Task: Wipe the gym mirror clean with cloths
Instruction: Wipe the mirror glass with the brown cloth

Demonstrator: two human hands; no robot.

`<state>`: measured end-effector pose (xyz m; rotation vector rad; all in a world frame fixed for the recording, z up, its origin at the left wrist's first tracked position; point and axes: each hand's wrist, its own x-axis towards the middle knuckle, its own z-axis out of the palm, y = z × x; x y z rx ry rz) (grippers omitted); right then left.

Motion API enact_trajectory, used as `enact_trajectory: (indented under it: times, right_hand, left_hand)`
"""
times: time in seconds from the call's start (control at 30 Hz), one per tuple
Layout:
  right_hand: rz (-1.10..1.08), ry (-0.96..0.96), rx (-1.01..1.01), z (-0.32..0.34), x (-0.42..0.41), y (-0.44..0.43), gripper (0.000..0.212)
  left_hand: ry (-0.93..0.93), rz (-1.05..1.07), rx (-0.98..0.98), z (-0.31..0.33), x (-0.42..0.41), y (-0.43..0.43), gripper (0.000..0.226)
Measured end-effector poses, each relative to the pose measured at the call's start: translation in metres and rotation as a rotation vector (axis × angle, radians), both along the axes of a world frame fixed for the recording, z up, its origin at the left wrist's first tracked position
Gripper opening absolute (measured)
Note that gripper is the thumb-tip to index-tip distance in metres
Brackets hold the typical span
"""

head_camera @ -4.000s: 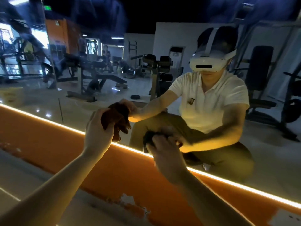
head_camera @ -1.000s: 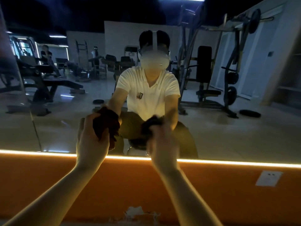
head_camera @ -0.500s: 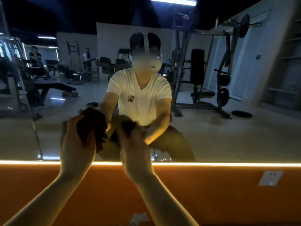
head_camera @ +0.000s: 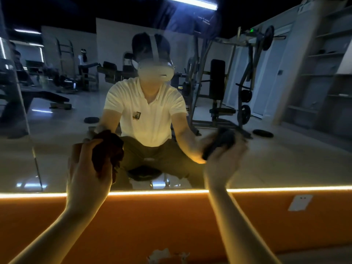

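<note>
The gym mirror [head_camera: 285, 153] fills the wall ahead and reflects a crouching person in a white shirt. My left hand [head_camera: 85, 172] grips a bunched dark red cloth [head_camera: 108, 149] against the lower glass, left of centre. To the right, my right hand [head_camera: 222, 162] grips a dark cloth [head_camera: 221, 141] against the glass; it is blurred by motion. Both cloths sit a little above the mirror's bottom edge.
A glowing light strip [head_camera: 285, 188] runs along the mirror's bottom edge, above an orange wall band [head_camera: 152, 225]. A white socket plate [head_camera: 300, 202] sits on the band at right. Chipped paint [head_camera: 167, 255] shows low centre. A vertical mirror seam [head_camera: 36, 164] stands at left.
My right hand with the dark cloth has swept to the right across the glass, away from the left hand. The left hand with the red cloth stays at about the same spot.
</note>
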<state>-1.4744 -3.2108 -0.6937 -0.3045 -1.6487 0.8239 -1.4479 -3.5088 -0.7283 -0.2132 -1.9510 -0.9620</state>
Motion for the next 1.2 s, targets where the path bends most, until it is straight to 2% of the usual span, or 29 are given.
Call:
enact_trajectory:
  times: [0.13, 0.23, 0.3, 0.37, 0.43, 0.57, 0.6, 0.63, 0.67, 0.77, 0.87, 0.93, 0.97, 1.03, 1.1, 1.13, 1.17, 1.2]
  right_hand:
    - [0.195, -0.095, 0.262, -0.012, 0.003, -0.114, 0.036]
    - [0.454, -0.08, 0.758, -0.015, 0.02, -0.157, 0.037]
    - [0.498, -0.151, 0.986, -0.006, 0.02, -0.136, 0.033]
    - [0.401, -0.201, 0.922, 0.002, 0.015, -0.09, 0.027]
    - [0.229, -0.164, 0.739, -0.005, 0.014, -0.042, 0.025]
    - [0.01, -0.169, -0.105, -0.012, 0.006, -0.016, 0.032]
    - [-0.014, -0.18, -0.235, -0.01, 0.007, -0.031, 0.034]
    - [0.004, -0.147, -0.26, -0.007, 0.008, -0.05, 0.035]
    - [0.047, -0.107, -0.189, -0.009, 0.007, -0.074, 0.035]
    - [0.225, -0.113, 0.214, -0.029, 0.012, -0.159, 0.029]
    - [0.439, -0.172, 0.763, -0.051, 0.022, -0.213, 0.023]
    - [0.5, -0.172, 0.879, -0.048, 0.022, -0.198, 0.025]
    - [0.471, -0.184, 0.85, -0.048, 0.019, -0.18, 0.027]
    - [0.277, -0.19, 0.647, -0.044, 0.012, -0.126, 0.026]
    - [0.09, -0.177, 0.283, -0.026, 0.021, -0.076, 0.026]
    - [0.046, -0.182, 0.097, -0.012, 0.032, -0.062, 0.017]
    - [-0.01, -0.258, 0.048, -0.003, 0.038, -0.061, 0.006]
    - [-0.035, -0.352, 0.013, 0.003, 0.042, -0.073, 0.018]
  left_hand:
    - [0.045, -0.026, -0.048, 0.0, 0.001, -0.003, 0.054]
    - [0.041, -0.027, 0.023, -0.001, 0.003, -0.012, 0.055]
    - [0.019, -0.02, 0.066, -0.002, 0.001, -0.012, 0.056]
    - [0.014, -0.012, 0.074, -0.001, 0.0, -0.009, 0.056]
    - [0.022, -0.003, 0.058, 0.001, -0.001, -0.008, 0.055]
    - [0.025, 0.0, -0.017, -0.002, 0.004, -0.014, 0.054]
    - [0.021, -0.006, -0.041, -0.003, 0.006, -0.018, 0.053]
    - [0.024, -0.012, -0.049, -0.003, 0.007, -0.021, 0.051]
    - [0.029, -0.011, -0.038, -0.002, 0.009, -0.023, 0.048]
    - [0.028, 0.013, 0.054, 0.004, 0.01, -0.032, 0.039]
    - [-0.016, 0.046, 0.167, 0.004, 0.013, -0.044, 0.038]
    - [-0.03, 0.05, 0.165, -0.001, 0.016, -0.055, 0.037]
    - [-0.027, 0.046, 0.131, -0.004, 0.018, -0.06, 0.036]
    - [-0.012, 0.054, 0.05, -0.009, 0.018, -0.066, 0.037]
    - [-0.016, 0.061, 0.028, -0.009, 0.016, -0.067, 0.038]
    - [-0.026, 0.06, 0.04, -0.008, 0.015, -0.066, 0.039]
    - [-0.038, 0.061, 0.064, -0.008, 0.015, -0.064, 0.039]
    - [-0.048, 0.066, 0.086, -0.008, 0.014, -0.062, 0.04]
